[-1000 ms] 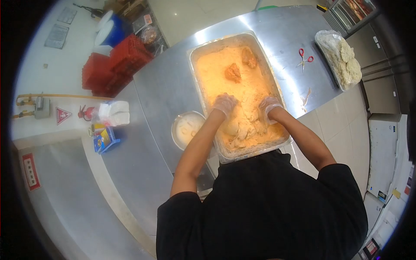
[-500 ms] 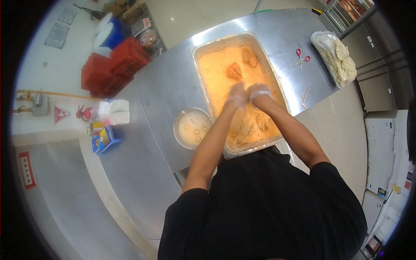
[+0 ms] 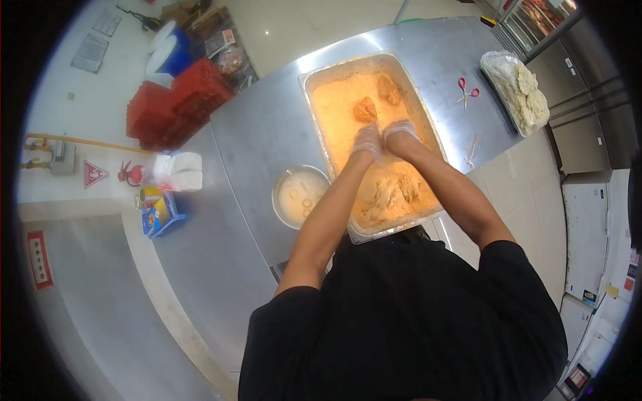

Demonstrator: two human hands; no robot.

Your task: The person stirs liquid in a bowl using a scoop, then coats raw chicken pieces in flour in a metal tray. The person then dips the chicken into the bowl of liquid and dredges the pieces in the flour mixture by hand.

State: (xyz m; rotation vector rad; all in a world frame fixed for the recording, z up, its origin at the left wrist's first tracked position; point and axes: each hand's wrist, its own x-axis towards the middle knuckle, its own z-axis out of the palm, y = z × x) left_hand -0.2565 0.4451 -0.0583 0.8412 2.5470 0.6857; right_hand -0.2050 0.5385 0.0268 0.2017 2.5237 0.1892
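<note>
A deep metal tray [image 3: 322, 134] holds orange breading powder [image 3: 334, 100]. Clear plastic gloves cover both hands, which are close together over the middle of the powder. My left hand [image 3: 368, 142] points away from me, and my right hand [image 3: 401, 131] bends down beside it. The fingers of both are hidden or too unclear to make out. Just beyond my left hand lies a reddish-orange, meat-like lump [image 3: 365, 109], with a second lump [image 3: 388, 88] farther back. Nearer my body, rough coated pieces [image 3: 396, 195] rest in the powder.
Left of the tray stands a round metal bowl [image 3: 294, 200] of cloudy liquid with ring shapes in it. Red-handled scissors [image 3: 464, 92] and a plastic-lined tray of pale, coated pieces [image 3: 525, 97] are on the right. Red crates [image 3: 174, 103] stand beyond the table's left side.
My hands have slowed and look less blurred. Both have shifted slightly within the tray, and more of the coated pieces near my body shows. The view has moved slightly.
</note>
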